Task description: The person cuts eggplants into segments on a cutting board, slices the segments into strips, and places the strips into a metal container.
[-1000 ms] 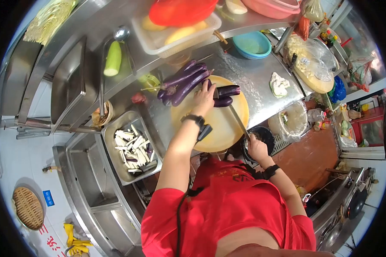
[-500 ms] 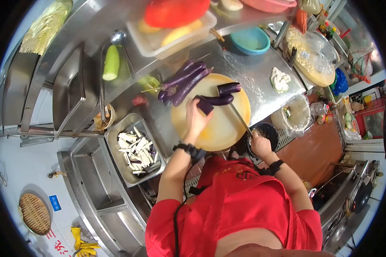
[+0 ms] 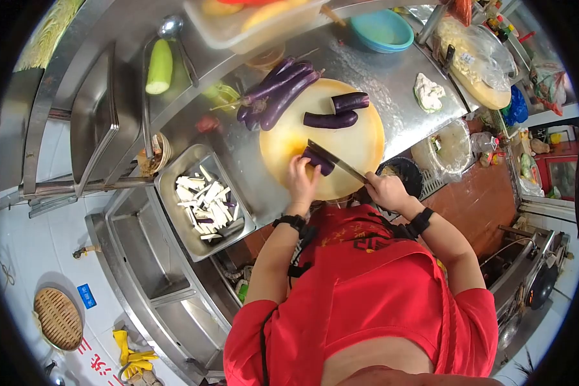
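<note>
On the round cutting board [image 3: 347,145] lies a short eggplant piece [image 3: 320,165] near the front edge. My left hand [image 3: 303,179] is closed on that piece, fingers against its left end. In my right hand [image 3: 387,191] is the handle of a cleaver [image 3: 341,165], whose blade lies along the piece's upper side; whether it has cut in cannot be told. Two more eggplant pieces, one curved [image 3: 330,120] and one shorter [image 3: 350,101], rest farther back on the board. Several whole eggplants [image 3: 280,96] overlap the board's back left edge.
A steel tray [image 3: 196,154] of cut eggplant strips stands left of the board, above a steel sink [image 3: 145,257]. A blue bowl [image 3: 383,31] and a white cloth [image 3: 429,92] are at the back right. A black bucket [image 3: 408,177] stands right of the board.
My left hand has brought the eggplant piece toward me and set it on the board's near part. The cleaver has moved from the curved piece to this one.
</note>
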`<action>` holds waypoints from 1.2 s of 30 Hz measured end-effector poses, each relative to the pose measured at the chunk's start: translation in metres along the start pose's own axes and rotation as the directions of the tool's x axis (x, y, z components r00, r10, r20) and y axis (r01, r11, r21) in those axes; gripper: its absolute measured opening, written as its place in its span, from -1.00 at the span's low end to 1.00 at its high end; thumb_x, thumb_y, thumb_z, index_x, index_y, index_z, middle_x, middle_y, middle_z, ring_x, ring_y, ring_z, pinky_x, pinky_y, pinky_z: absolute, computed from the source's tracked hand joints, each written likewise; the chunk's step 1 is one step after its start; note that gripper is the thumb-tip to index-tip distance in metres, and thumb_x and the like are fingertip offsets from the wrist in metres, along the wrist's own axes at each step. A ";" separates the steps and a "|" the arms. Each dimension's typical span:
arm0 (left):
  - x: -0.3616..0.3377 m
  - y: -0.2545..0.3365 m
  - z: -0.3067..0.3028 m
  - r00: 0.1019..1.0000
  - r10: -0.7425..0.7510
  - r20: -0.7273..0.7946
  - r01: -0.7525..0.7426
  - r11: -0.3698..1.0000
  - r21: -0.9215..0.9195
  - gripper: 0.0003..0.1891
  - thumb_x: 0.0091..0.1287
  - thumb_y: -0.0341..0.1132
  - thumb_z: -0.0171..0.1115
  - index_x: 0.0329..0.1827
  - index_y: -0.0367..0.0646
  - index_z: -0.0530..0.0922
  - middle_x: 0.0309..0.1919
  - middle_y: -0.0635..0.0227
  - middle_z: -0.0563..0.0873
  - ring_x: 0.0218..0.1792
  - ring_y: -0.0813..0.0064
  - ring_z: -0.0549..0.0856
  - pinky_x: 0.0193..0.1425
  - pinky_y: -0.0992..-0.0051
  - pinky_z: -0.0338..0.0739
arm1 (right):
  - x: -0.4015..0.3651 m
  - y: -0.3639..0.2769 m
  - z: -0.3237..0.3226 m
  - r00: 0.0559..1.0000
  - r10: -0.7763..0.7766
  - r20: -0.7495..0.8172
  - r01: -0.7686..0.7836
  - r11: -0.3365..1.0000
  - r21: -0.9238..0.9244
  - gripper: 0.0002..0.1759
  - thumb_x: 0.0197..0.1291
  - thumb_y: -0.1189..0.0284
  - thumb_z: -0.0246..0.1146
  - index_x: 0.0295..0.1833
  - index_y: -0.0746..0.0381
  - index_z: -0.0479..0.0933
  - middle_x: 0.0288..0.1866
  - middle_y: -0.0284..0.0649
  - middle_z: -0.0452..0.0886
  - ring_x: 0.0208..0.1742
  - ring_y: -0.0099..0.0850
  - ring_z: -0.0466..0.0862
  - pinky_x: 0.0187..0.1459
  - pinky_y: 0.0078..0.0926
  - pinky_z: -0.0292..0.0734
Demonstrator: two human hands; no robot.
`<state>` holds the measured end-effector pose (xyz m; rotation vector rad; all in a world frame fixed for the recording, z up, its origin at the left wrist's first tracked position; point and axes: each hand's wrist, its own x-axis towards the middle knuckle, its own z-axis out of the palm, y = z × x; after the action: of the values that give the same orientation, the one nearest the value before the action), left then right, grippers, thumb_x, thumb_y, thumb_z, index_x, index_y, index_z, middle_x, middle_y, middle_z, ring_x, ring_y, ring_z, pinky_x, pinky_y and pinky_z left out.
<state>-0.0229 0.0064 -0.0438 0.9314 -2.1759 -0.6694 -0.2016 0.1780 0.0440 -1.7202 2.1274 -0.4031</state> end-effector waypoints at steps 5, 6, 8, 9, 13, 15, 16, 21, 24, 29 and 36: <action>-0.001 0.001 0.001 0.999 -0.037 0.023 0.037 0.999 -0.021 -0.61 0.16 -0.22 0.31 -0.01 -0.14 0.43 0.05 0.09 0.43 0.07 0.04 0.45 0.14 0.18 0.34 | 0.003 -0.005 -0.010 0.997 0.019 0.076 -0.021 1.000 0.019 -0.77 0.15 0.35 0.09 -0.15 0.27 0.36 -0.60 0.02 0.55 -0.50 -0.01 0.61 -0.47 -0.05 0.49; -0.001 0.001 0.001 0.999 -0.047 0.020 0.047 0.999 -0.016 -0.60 0.14 -0.22 0.31 0.00 -0.14 0.43 0.04 0.10 0.43 0.06 0.05 0.46 0.13 0.18 0.34 | 0.004 -0.005 -0.011 0.997 0.023 0.077 -0.024 1.000 0.019 -0.77 0.15 0.35 0.09 -0.15 0.27 0.36 -0.60 0.02 0.55 -0.50 -0.01 0.61 -0.47 -0.05 0.49; -0.001 0.002 0.001 0.999 -0.037 0.016 0.037 0.999 -0.022 -0.60 0.14 -0.22 0.32 -0.01 -0.13 0.44 0.04 0.12 0.44 0.06 0.06 0.46 0.12 0.19 0.35 | 0.006 -0.005 -0.012 0.994 0.028 0.108 -0.028 1.000 -0.001 -0.76 0.14 0.36 0.08 -0.13 0.28 0.36 -0.59 0.05 0.55 -0.49 0.01 0.61 -0.45 -0.04 0.50; 0.000 0.003 0.001 1.000 -0.027 0.009 0.027 0.999 -0.026 -0.60 0.13 -0.22 0.32 -0.01 -0.12 0.44 0.04 0.14 0.45 0.06 0.08 0.46 0.11 0.19 0.35 | 0.006 -0.006 -0.013 0.994 0.029 0.108 -0.029 1.000 -0.001 -0.76 0.14 0.36 0.08 -0.13 0.28 0.36 -0.59 0.05 0.55 -0.49 0.01 0.61 -0.45 -0.04 0.50; -0.001 0.000 0.002 1.000 -0.002 -0.002 0.002 1.000 -0.001 -0.62 0.13 -0.23 0.32 -0.03 -0.12 0.45 0.04 0.17 0.46 0.05 0.09 0.47 0.11 0.20 0.35 | 0.012 -0.005 -0.013 0.993 0.015 0.117 -0.017 1.000 0.016 -0.75 0.14 0.37 0.08 -0.13 0.29 0.37 -0.57 0.07 0.56 -0.48 0.02 0.61 -0.44 -0.04 0.51; -0.002 -0.001 0.003 1.000 -0.010 0.011 0.010 1.000 0.019 -0.62 0.13 -0.23 0.32 -0.03 -0.12 0.44 0.05 0.16 0.45 0.06 0.09 0.47 0.11 0.19 0.35 | 0.016 -0.004 -0.011 0.992 0.015 0.125 -0.018 1.000 0.021 -0.75 0.14 0.37 0.08 -0.13 0.30 0.37 -0.56 0.07 0.56 -0.47 0.03 0.62 -0.43 -0.03 0.51; -0.002 -0.002 0.003 1.000 -0.010 0.011 0.009 1.000 0.018 -0.62 0.13 -0.23 0.32 -0.03 -0.12 0.44 0.05 0.16 0.45 0.06 0.09 0.47 0.11 0.19 0.35 | 0.019 -0.005 -0.011 0.989 0.029 0.144 -0.033 0.999 0.025 -0.75 0.13 0.36 0.09 -0.14 0.30 0.37 -0.55 0.07 0.57 -0.46 0.02 0.62 -0.42 -0.04 0.51; -0.002 -0.006 0.007 0.998 -0.022 -0.056 0.021 1.000 -0.014 -0.61 0.12 -0.27 0.32 -0.02 -0.13 0.42 0.07 0.13 0.45 0.08 0.06 0.46 0.14 0.18 0.35 | 0.041 -0.006 0.005 0.991 0.017 0.130 -0.025 0.998 0.062 -0.74 0.12 0.35 0.10 -0.17 0.32 0.39 -0.52 0.06 0.58 -0.43 0.01 0.63 -0.36 -0.05 0.52; -0.001 -0.006 0.008 0.996 0.008 -0.093 -0.006 1.000 0.017 -0.60 0.10 -0.26 0.33 -0.03 -0.12 0.43 0.08 0.07 0.47 0.05 0.04 0.48 0.11 0.16 0.37 | 0.060 -0.007 0.028 0.996 0.009 0.084 -0.013 0.999 0.052 -0.75 0.10 0.35 0.10 -0.19 0.31 0.41 -0.50 0.05 0.60 -0.42 -0.03 0.64 -0.33 -0.09 0.54; -0.002 -0.008 0.007 0.997 -0.014 -0.082 0.013 1.000 -0.016 -0.60 0.09 -0.28 0.32 -0.03 -0.13 0.42 0.06 0.07 0.46 0.06 0.03 0.48 0.12 0.18 0.38 | 0.070 -0.023 0.033 0.996 0.032 0.086 -0.027 0.998 -0.051 -0.79 0.10 0.39 0.07 -0.20 0.28 0.45 -0.44 0.01 0.64 -0.39 -0.10 0.68 -0.35 -0.17 0.56; -0.006 -0.003 0.006 0.997 -0.056 -0.053 0.055 0.998 -0.021 -0.59 0.08 -0.32 0.30 0.00 -0.15 0.44 0.04 0.02 0.45 0.10 0.00 0.44 0.17 0.15 0.35 | 0.038 -0.025 0.010 0.948 0.091 0.306 -0.047 0.988 -0.145 -0.66 0.12 0.42 0.06 0.00 0.33 0.42 -0.35 0.00 0.67 -0.30 -0.14 0.71 -0.32 -0.22 0.60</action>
<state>-0.0233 0.0101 -0.0514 0.9911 -2.0996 -0.6837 -0.1821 0.1354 0.0423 -1.6480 2.0131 0.0365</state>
